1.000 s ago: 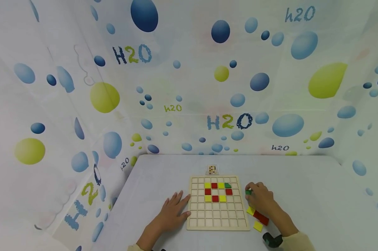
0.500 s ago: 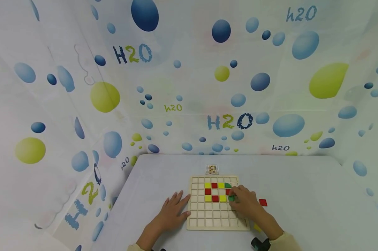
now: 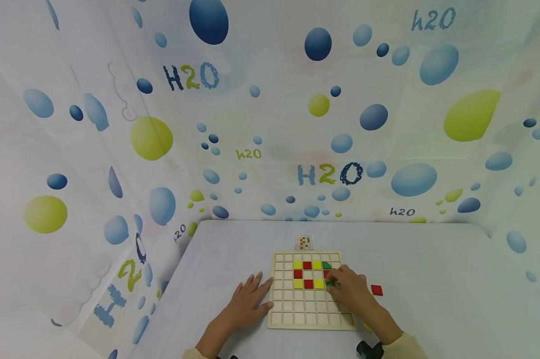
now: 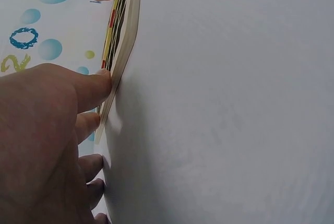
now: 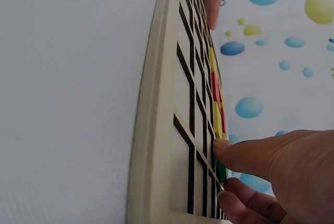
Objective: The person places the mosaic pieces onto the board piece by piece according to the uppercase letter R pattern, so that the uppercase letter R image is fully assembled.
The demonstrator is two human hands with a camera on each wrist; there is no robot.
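Observation:
A wooden grid board (image 3: 310,319) lies on the white table, with yellow, red and green tiles set in a ring in its upper cells. My left hand (image 3: 247,304) rests flat at the board's left edge, fingers spread, thumb and fingertips touching the rim. Over the right part of the grid, my right hand (image 3: 350,289) pinches a green tile (image 5: 223,173) at the cell right of the lower yellow tile (image 3: 319,283). The fingers hide most of that tile in the head view. A rounded green tile (image 3: 326,265) sits at the ring's upper right corner.
A small printed pattern card (image 3: 304,242) lies beyond the board. Right of the board are a loose red tile (image 3: 376,290) and a yellow tile (image 3: 367,327), partly covered by the right forearm. A patterned curtain (image 3: 274,124) stands behind the table.
My right hand has carried the green tile left from the loose tiles onto the board, and over the last half second it has barely moved. The left hand stays in place.

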